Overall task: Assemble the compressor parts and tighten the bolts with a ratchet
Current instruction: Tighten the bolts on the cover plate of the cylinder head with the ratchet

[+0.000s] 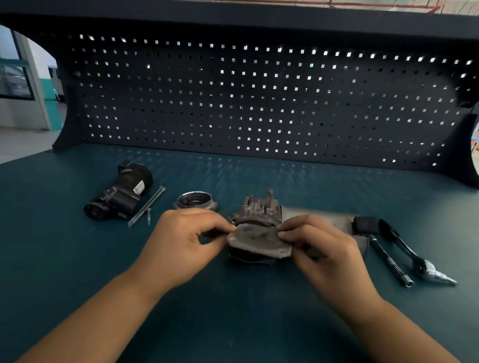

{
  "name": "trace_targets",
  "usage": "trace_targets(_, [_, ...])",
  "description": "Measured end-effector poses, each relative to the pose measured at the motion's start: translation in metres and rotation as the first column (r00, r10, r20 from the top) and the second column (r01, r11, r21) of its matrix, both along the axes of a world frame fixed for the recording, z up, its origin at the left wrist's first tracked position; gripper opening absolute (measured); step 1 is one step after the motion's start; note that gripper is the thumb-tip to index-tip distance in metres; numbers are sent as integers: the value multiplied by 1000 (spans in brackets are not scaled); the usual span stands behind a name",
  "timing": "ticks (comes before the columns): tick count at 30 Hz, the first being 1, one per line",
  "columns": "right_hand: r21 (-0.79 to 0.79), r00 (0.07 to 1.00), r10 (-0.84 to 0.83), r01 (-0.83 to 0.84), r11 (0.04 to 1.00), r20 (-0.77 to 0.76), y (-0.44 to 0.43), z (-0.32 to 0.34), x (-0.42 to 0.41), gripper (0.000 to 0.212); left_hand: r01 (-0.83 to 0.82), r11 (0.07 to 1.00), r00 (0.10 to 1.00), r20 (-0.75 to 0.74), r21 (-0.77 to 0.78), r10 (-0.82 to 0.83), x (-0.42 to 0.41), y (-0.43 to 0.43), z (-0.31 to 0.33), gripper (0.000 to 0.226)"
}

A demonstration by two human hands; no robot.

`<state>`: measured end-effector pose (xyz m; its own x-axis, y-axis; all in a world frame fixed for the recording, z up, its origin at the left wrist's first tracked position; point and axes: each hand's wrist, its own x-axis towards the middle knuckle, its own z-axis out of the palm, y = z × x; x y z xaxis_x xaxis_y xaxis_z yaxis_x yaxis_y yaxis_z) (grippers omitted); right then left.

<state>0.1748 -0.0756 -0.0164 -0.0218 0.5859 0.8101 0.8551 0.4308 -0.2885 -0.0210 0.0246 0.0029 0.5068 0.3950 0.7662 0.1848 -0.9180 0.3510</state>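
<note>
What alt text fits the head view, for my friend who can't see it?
The left hand and right hand pinch a grey cover by its edges, just in front of the compressor body on a green bench. A motor, long bolts and a ring lie to the left; a ratchet and a bar to the right.

We are at a workshop bench. A teal work surface fills the lower half of the frame, backed by a dark pegboard punched with rows of square holes and capped by a dark shelf along the top. Mid-frame lie grey metal compressor parts and long bolts, with a ratchet at the right — mechanic's gear. At the upper left, past the bench, we see a hall with a pale floor and glazed partitions.
</note>
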Motion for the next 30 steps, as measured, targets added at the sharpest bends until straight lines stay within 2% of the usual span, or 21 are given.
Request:
trace_targets(3, [147,981,-70,44,988,178,-3,2,0,12,18,981,998,-57,195,-7,-4,0,2,8])
trace_targets(6, [202,976,-93,52,978,197,-4,2,0,16,21,966,998,-60,256,-6,-5,0,4,7])
trace_targets(8, [176,992,-72,53,983,102,-4,1,-1,8,35,991,998,-57,132,-28,-5,-3,4,5])
trace_targets(9, [137,997,-55,48,989,47,-4,1,-1,7,49,998,997,-62,-39,-52,-6,-4,5,10])
trace_targets(10, [84,999,-43,43,996,4,-3,0,-1,6,59,966,994,-77,-251,-81,-6,-4,6,17])
trace_targets(11, [16,999,-33,34,999,-40,-3,0,-2,6,58,893,985,-118,-447,-123,-6,-3,6,20])
trace_targets(12, [-62,996,-23,18,998,-88,-3,-1,-2,9,49,818,971,-164,-572,-173,-7,-1,5,20])
trace_targets(13, [-138,992,-17,1,990,-121,-2,-2,-2,13,23,786,959,-209,-618,-193,-7,2,3,19])
trace_targets(15, [-254,994,-59,35,967,-88,1,-6,-2,19,-24,771,949,-258,-636,-183,-7,7,1,17])
trace_targets(17, [-311,992,-125,118,943,-4,3,-10,-2,26,-51,785,960,-247,-618,-132,-5,9,-1,17])
trace_targets(22, [-347,970,-244,229,909,0,8,-11,-5,33,-133,777,984,-177,-615,28,5,12,-12,17])
trace_targets(25, [-362,954,-299,281,889,7,10,-11,-9,37,-127,738,991,-120,-663,62,9,13,-15,14])
trace_targets(30, [-351,944,-331,310,883,1,11,-12,-13,39,-120,729,991,-43,-674,123,13,11,-17,14])
